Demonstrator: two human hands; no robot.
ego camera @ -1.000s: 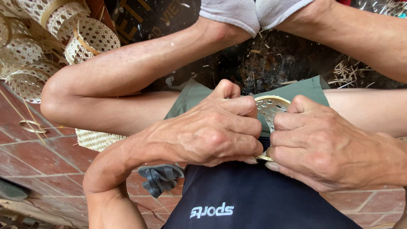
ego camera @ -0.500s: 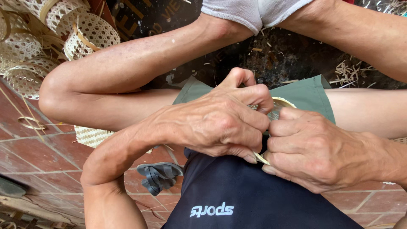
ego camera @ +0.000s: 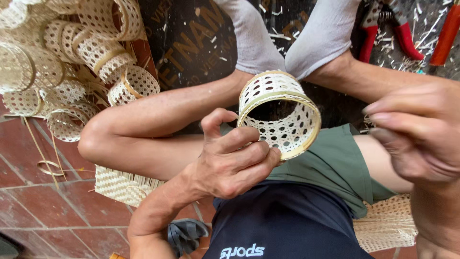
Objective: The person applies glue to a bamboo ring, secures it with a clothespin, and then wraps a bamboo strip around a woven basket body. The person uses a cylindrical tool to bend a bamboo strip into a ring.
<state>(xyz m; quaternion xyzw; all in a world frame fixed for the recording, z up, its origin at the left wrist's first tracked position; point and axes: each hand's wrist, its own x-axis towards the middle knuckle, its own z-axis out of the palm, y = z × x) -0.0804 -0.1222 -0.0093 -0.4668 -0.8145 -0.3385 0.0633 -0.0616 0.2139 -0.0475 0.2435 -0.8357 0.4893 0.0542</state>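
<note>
The person sits low on the red tiled floor [ego camera: 28,211] with knees drawn up, so the work stays close over the lap. The left hand [ego camera: 230,163] is clamped on a small round open-weave bamboo basket with a pale rim band [ego camera: 280,112], fingers curled along its lower rim and the thumb standing up beside it; tipped like that, the mouth faces up toward the eyes, likely so the hexagonal weave inside can be looked over. The right hand [ego camera: 417,134] hangs just off to the side, apart from the basket, fingers drawn loosely together and holding nothing that I can make out, though it is blurred. To the left, a heap of similar woven bamboo baskets [ego camera: 72,62] lies within arm's reach. Flat pieces of woven bamboo matting [ego camera: 122,184] rest under the legs on both sides. Beyond the grey-socked feet [ego camera: 287,38], red-handled pliers [ego camera: 388,29] lie on a dark board littered with bamboo shavings [ego camera: 187,43].
</note>
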